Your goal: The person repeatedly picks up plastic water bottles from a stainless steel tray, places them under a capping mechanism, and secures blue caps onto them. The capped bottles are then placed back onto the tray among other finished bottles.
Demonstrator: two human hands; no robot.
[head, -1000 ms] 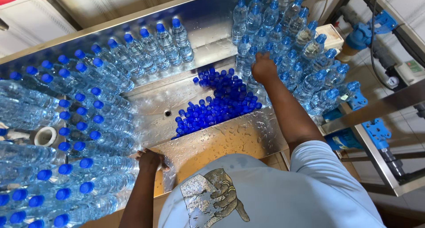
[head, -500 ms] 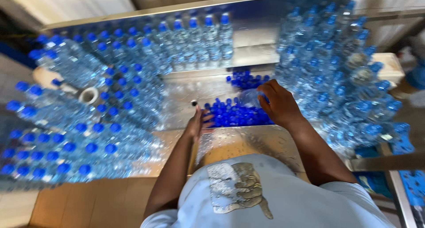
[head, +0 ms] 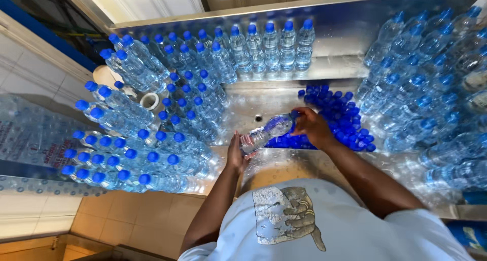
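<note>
While left hand (head: 236,154) cups the tilted water bottle (head: 264,133) base over the steel table (head: 324,162), right hand (head: 310,125) apparently pinches its cap end; slip could topple crowded capped bottles (head: 152,139).

Steel worktable (head: 350,43) with raised back rim; white tiled wall (head: 30,73) left; tan floor tiles (head: 122,215).

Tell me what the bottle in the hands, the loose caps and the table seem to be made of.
The bottle looks like thin clear plastic: see-through, glossy, ribbed. The left hand supports its base; the right hand is at its neck. The loose caps appear to be opaque blue plastic, smooth and uniform in colour. The table seems stainless steel: grey, shiny, reflecting the bottles.
</note>
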